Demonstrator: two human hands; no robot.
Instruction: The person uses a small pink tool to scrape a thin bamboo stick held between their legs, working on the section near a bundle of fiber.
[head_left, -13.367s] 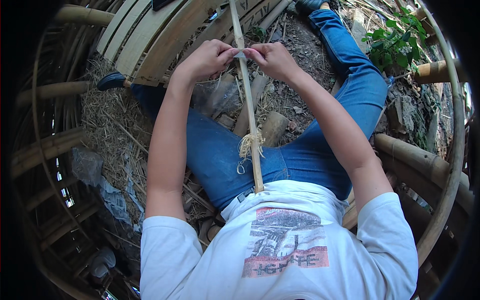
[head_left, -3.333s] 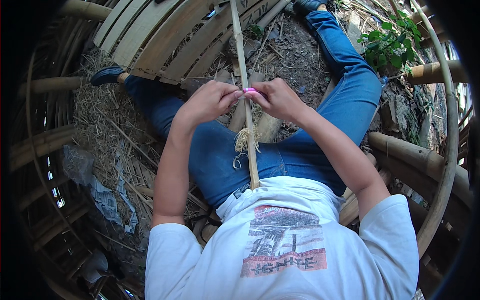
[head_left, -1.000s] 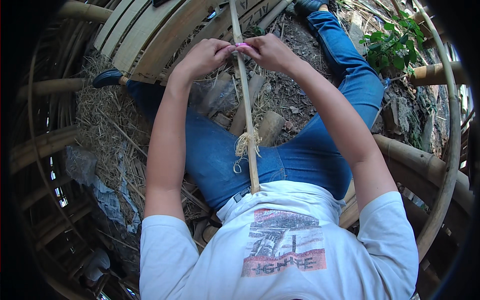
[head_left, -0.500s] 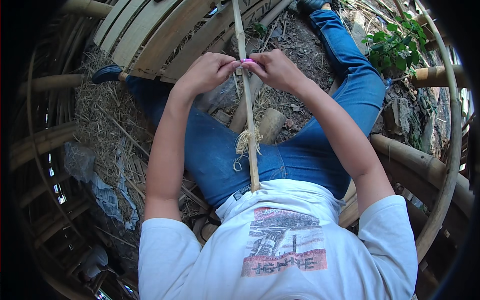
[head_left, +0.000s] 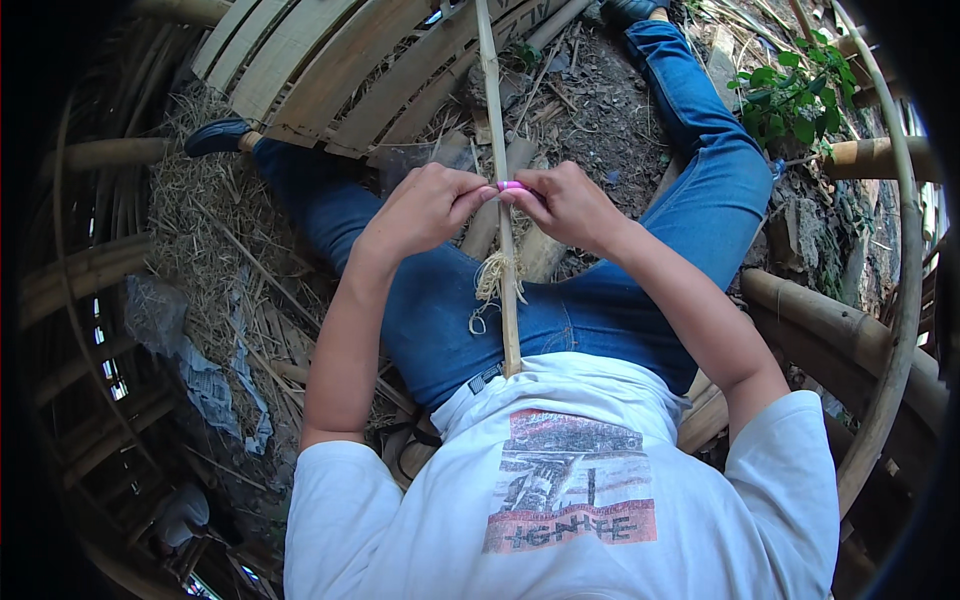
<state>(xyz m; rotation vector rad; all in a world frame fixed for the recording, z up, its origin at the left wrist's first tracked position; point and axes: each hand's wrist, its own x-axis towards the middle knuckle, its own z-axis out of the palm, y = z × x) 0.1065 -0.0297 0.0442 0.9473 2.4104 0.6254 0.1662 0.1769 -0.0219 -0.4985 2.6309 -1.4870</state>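
Left hand is curled, fingertips pinched onto a small pink tool at the near side of a long bamboo strip. Right hand is likewise clenched, thumb and forefinger gripping the other end of the same pink piece, so both hands meet at the strip. Whether the pink piece is a blade handle or a ring cannot be told; it is mostly covered by fingers.

Head view, only view on record. Bamboo strip runs from the top edge straight down between the legs to the waist, ending at the hem of the white printed shirt. Pale shavings hang curled against the strip just below the hands, over the blue jeans.

Person sits on bare ground with legs spread; dark shoe on the left foot. Woven bamboo panel lies ahead, upper left. Dry straw left of the thigh. Thick bamboo poles at right, green-leafed plant upper right.
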